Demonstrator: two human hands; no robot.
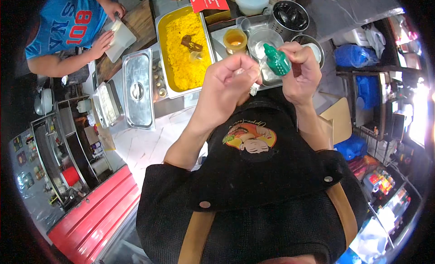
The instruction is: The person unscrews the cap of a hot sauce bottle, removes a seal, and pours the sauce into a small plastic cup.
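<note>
My right hand (300,71) holds a small green squeeze bottle (277,61) with a pointed top, tilted in front of my chest. Close to its left side, my left hand (231,85) is closed, its fingertips pinching a small pale item (253,89) too small to identify. Beyond the hands stand a clear plastic container (265,37) and a jar with amber contents (234,39). Left of these lies a deep steel pan (206,36) of yellow rice (183,65) with a brown piece and a small clear cup on it.
A steel lid (137,90) with a handle lies left of the pan. At the upper left, another person's hands (103,43) hold a whitish flat container (120,41) over a wooden board (144,20). A perforated steel utensil holder (289,20) stands at the back right. Shelves line both sides.
</note>
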